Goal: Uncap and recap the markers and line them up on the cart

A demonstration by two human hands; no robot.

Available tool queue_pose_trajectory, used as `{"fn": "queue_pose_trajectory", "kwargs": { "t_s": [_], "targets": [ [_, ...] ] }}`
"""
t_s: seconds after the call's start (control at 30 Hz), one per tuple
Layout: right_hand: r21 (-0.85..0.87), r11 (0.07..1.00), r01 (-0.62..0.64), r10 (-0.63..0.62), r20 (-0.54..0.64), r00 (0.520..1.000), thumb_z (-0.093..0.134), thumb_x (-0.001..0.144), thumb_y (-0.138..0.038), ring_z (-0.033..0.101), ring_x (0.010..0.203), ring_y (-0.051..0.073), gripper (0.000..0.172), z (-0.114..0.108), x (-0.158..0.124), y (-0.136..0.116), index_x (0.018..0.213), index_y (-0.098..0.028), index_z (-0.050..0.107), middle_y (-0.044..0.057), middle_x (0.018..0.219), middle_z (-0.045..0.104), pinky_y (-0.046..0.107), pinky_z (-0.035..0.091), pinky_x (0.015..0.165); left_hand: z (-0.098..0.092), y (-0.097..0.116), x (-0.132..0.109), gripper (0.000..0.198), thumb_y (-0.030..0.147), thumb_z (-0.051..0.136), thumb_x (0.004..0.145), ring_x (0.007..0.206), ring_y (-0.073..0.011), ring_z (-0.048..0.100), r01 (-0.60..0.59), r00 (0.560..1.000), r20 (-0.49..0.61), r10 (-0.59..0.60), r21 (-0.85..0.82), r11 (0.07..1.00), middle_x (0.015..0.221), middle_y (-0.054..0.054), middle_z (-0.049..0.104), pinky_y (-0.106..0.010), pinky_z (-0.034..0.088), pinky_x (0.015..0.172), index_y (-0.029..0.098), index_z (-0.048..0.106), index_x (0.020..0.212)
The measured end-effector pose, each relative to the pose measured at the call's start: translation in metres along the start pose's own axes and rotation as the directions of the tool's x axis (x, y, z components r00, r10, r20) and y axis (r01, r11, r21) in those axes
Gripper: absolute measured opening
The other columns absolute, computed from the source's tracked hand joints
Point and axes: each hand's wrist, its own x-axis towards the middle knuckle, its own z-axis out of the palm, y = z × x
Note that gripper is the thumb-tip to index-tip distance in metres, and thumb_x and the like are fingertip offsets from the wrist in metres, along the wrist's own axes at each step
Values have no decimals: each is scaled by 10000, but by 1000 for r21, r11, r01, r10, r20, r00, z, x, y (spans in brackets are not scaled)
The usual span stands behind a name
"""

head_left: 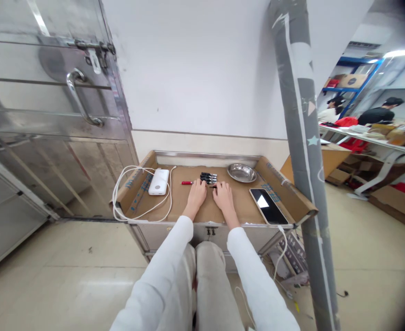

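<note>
Both hands rest on the cardboard-lined table top, side by side with a small gap between them. My left hand (pixel 197 194) has its fingers curled at the near edge of a row of several black sticks with silvery tips (pixel 208 176). A slim tool with a red handle (pixel 187 183) lies left of its fingertips. My right hand (pixel 223 197) is closed too, its fingertips around the end of a small dark piece (pixel 212 185) that lies between the hands. What exactly each hand grips is too small to make out.
A round metal dish (pixel 241 173) stands at the back right, a phone (pixel 268 206) at the front right. On the left lies a white power bank (pixel 159 182) with a looped white cable (pixel 118 207). A tall grey wrapped pipe (pixel 306 138) rises by the right edge.
</note>
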Motion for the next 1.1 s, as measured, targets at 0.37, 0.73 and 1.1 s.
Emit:
{"fn": "queue_pose_trajectory", "kwargs": {
  "t_s": [0.37,0.73,1.1],
  "targets": [
    [-13,1000,-22,22,-3,1000,407,878,-189,469,925,226,181,0,-1,0,950,-164,571,111,969,564,329,348,810,1,-2,0,142,170,404,905,954,-234,514,2,1000,-11,-1,61,998,980,-109,535,-401,417,881,156,521,984],
    [-22,999,-37,37,9,999,400,883,-180,478,935,226,186,0,0,0,956,-159,570,114,974,566,326,347,816,-1,-1,0,164,171,426,898,974,-240,507,9,1000,-11,-8,96,995,993,-117,538,-396,410,889,143,530,1023],
    [-29,999,-38,38,21,999,419,884,-190,467,940,213,174,-1,0,0,957,-157,573,100,982,565,311,334,821,-5,1,0,106,181,447,899,932,-227,512,0,1000,-12,2,137,991,956,-102,548,-364,423,867,145,536,945]
  ]
}}
